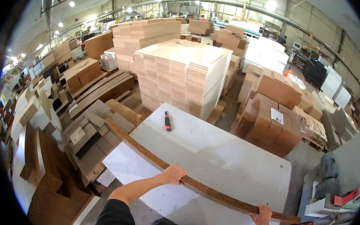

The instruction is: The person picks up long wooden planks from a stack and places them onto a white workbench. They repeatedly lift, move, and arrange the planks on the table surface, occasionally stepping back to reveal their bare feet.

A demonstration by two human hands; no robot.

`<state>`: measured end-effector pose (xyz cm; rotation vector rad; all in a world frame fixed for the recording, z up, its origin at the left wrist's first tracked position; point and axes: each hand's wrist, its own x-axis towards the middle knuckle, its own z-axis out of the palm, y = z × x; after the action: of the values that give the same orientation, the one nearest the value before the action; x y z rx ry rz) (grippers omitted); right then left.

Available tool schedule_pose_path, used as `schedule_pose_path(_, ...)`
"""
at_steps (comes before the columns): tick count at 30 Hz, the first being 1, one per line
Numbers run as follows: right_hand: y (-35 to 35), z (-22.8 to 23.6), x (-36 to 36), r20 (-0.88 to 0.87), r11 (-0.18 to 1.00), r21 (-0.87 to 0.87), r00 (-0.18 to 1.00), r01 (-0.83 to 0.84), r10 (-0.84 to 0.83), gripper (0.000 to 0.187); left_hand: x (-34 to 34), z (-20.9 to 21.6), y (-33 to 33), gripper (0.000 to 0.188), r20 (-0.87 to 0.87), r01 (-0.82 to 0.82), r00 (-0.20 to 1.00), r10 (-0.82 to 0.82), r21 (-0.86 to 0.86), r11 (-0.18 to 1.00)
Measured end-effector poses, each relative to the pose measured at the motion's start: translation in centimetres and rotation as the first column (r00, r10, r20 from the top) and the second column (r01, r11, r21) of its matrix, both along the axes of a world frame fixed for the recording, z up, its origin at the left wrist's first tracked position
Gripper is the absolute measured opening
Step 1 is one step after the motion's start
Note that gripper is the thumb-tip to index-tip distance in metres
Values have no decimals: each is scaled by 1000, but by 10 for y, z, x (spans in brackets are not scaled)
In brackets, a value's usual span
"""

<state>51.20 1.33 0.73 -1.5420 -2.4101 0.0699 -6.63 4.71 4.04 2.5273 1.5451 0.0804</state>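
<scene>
While both hands (218, 192) grip wood strip (158, 161) (on white tbl (232, 158)).

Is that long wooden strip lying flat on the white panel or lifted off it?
Lying flat, it seems. The wooden strip runs diagonally across the white panel, with the left hand and right hand gripping it.

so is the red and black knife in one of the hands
No: the red and black knife lies alone on the white tabletop, while the left hand and right hand both grip the long wooden strip.
</scene>
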Motion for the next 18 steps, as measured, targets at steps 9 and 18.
schedule_pose_path(9, -5, -11, 2, 49, 996, 83, 999, -17, 13, 64, -6, -14, 3, 45, 38, 33, 999, -35, 53, 998)
schedule_pose_path(18, 8, 15, -10, 153, 991, -104, 986, 84, -67, 55, -4, -23, 8, 48, 95, -58, 994, 51, 66, 996)
